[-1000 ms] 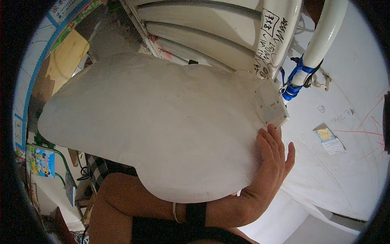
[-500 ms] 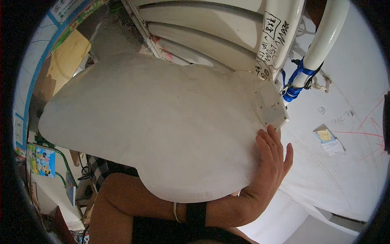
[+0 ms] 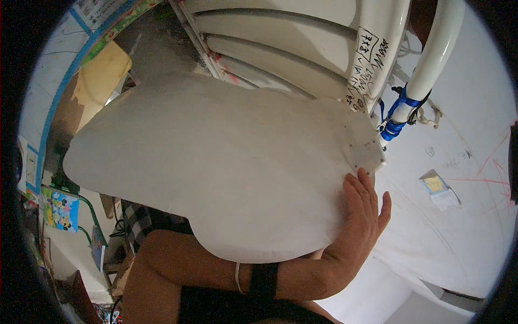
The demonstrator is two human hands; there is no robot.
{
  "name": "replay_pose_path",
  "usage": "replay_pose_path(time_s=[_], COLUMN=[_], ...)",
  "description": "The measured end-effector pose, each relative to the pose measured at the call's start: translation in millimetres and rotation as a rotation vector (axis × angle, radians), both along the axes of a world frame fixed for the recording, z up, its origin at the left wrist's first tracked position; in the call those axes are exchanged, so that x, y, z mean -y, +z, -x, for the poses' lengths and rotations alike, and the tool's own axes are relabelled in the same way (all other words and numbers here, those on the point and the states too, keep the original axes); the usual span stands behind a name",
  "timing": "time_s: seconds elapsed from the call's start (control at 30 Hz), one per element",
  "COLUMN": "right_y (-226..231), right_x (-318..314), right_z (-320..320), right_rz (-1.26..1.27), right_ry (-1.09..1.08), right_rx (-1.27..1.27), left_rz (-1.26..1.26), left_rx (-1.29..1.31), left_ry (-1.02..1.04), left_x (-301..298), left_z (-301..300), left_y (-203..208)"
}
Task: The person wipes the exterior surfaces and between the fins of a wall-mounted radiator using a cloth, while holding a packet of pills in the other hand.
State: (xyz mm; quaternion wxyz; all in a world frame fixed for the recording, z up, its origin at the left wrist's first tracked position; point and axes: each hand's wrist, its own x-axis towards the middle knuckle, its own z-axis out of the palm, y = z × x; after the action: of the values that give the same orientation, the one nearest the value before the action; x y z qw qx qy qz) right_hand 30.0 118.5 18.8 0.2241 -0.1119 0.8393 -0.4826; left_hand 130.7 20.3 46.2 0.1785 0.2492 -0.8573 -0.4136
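A large pale white panel point(image 3: 216, 156) with a rounded, lobed outline fills the middle of the view; I cannot tell its kind. At its right end sits a small white plate point(image 3: 367, 154) with dark dots like holes or screws. My left hand point(image 3: 362, 218) rests at the panel's right edge just below that plate. Its fingers are stretched out and the thumb stands apart, with the palm hidden. Below the panel my left forearm crosses, wearing a thin bracelet point(image 3: 237, 278) and a black band point(image 3: 264, 279). My right hand does not show.
Behind the panel stands a white frame with curved grey bars point(image 3: 275, 51). Blue ties point(image 3: 396, 116) wrap a white tube point(image 3: 434, 59) at the upper right. A paper note point(image 3: 440, 189) is on the marked white surface. Colourful booklets point(image 3: 62, 209) are at the lower left.
The whole scene has shifted slightly to the right in view, panel and surroundings together. My left hand keeps its place and pose against the panel's edge.
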Motion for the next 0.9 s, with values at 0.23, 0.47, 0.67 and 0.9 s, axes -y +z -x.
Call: replay_pose_path(time_s=[0.23, 0.47, 0.67, 0.9], right_y=[-6.9, -11.9, -12.6, -19.4], right_x=[10.1, 8.7, 1.2, -12.4], right_z=[2.8, 6.4, -1.5, -5.4], right_rz=[0.041, 0.123, 0.113, 0.123], right_ry=[0.019, -0.021, 0.015, 0.003], right_rx=[0.026, 0.04, 0.065, 0.102], left_rz=[0.091, -0.355, -0.314, -0.068], left_rx=[-0.027, -0.182, -0.462, -0.461], left_ry=[0.077, 0.034, 0.125, 0.093], left_x=[2.0, 80.0, 173.4, 200.6], left_z=[-6.5, -41.7, -40.5, -19.8], left_y=[-12.9, -82.2, -179.9, -248.4])
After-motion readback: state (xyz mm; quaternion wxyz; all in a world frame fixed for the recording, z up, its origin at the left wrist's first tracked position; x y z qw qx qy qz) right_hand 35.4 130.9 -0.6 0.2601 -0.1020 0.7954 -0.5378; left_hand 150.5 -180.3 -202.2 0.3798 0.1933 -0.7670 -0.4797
